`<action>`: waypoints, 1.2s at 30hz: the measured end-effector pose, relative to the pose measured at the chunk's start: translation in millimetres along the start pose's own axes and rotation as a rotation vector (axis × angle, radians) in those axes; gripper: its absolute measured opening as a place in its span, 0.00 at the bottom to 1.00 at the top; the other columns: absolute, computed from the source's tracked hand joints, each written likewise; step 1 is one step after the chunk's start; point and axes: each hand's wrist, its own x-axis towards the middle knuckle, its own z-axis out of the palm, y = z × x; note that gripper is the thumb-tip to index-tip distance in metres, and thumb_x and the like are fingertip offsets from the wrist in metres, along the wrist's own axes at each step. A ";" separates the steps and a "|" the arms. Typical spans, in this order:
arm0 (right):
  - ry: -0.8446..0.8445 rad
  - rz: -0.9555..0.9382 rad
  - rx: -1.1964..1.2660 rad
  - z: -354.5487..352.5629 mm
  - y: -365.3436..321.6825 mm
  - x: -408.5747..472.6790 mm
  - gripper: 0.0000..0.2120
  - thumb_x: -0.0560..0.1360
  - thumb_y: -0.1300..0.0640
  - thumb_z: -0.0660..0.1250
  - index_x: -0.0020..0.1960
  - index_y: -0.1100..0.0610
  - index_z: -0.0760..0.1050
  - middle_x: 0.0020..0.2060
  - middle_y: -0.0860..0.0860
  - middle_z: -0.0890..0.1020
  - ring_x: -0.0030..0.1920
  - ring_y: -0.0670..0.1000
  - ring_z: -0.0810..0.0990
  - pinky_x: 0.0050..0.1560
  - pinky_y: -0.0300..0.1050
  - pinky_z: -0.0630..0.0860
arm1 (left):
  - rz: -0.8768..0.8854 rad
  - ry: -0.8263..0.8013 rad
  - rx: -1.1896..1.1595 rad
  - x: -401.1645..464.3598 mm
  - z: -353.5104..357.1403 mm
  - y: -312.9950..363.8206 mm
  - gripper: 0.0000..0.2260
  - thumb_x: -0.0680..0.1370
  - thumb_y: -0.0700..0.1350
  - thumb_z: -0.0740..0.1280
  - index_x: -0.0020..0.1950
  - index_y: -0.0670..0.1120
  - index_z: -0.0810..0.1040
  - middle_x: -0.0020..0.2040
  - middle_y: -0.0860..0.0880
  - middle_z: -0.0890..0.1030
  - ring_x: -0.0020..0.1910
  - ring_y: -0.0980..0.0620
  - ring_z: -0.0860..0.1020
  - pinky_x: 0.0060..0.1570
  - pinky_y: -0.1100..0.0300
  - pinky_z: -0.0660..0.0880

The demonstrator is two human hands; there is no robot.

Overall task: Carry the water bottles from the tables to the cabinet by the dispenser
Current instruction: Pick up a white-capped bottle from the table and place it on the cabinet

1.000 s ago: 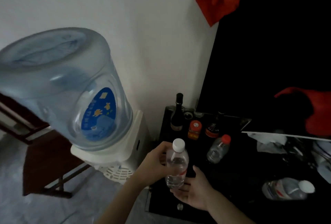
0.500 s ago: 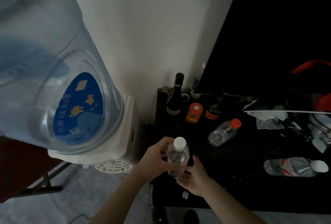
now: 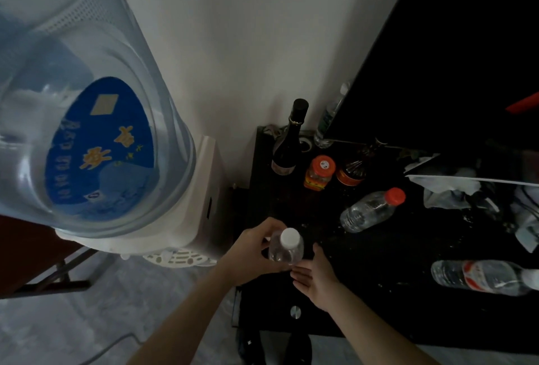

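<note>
A clear water bottle with a white cap (image 3: 286, 250) stands upright at the front left corner of the black cabinet (image 3: 379, 318). My left hand (image 3: 250, 250) grips its left side. My right hand (image 3: 316, 275) is open with its fingers against the bottle's lower right. A red-capped water bottle (image 3: 370, 213) leans on the cabinet top. Another bottle with a red label (image 3: 481, 277) lies on its side at the right. The water dispenser (image 3: 186, 213), topped by a large blue jug (image 3: 81, 119), stands just left of the cabinet.
At the back of the cabinet stand a dark wine bottle (image 3: 287, 142), an orange-lidded jar (image 3: 320, 172), a dark jar (image 3: 351, 173) and a clear bottle (image 3: 329, 122). A black screen (image 3: 437, 58) and crumpled cloths (image 3: 455, 189) fill the right. A silver knob (image 3: 295, 312) marks the cabinet front.
The view has tilted down and come closer to the cabinet. Both hands have lowered the white-capped bottle toward the cabinet's front left corner, and my right hand has spread out more.
</note>
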 end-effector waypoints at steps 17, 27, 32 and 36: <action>-0.015 -0.063 -0.302 -13.2 -22.9 -37.9 0.29 0.83 0.41 0.53 0.72 0.63 0.69 0.63 0.60 0.78 0.62 0.59 0.78 0.63 0.55 0.74 | -0.102 -0.071 0.366 -11.7 1.6 22.1 0.35 0.64 0.51 0.81 0.65 0.60 0.67 0.63 0.60 0.76 0.63 0.58 0.76 0.63 0.50 0.76; -0.003 -0.387 -0.779 -39.3 -96.0 -135.9 0.23 0.81 0.44 0.59 0.72 0.55 0.69 0.59 0.51 0.78 0.55 0.51 0.80 0.59 0.48 0.77 | -0.239 0.095 0.876 -31.5 -52.3 131.1 0.32 0.77 0.53 0.70 0.78 0.52 0.62 0.75 0.48 0.68 0.70 0.46 0.72 0.64 0.54 0.71; 0.053 -0.868 -1.044 -58.1 -134.5 -201.4 0.15 0.79 0.49 0.62 0.56 0.58 0.79 0.51 0.56 0.81 0.52 0.54 0.81 0.61 0.53 0.76 | -0.088 0.306 0.987 -13.6 -34.6 212.3 0.31 0.76 0.57 0.68 0.77 0.55 0.63 0.73 0.52 0.70 0.70 0.46 0.72 0.64 0.50 0.72; 0.382 -1.112 -1.370 -90.4 -154.4 -246.8 0.24 0.78 0.45 0.63 0.71 0.53 0.70 0.66 0.52 0.75 0.64 0.55 0.75 0.59 0.47 0.74 | 0.044 0.322 1.048 7.2 3.6 271.5 0.29 0.75 0.55 0.68 0.75 0.55 0.64 0.71 0.53 0.72 0.69 0.47 0.72 0.62 0.50 0.72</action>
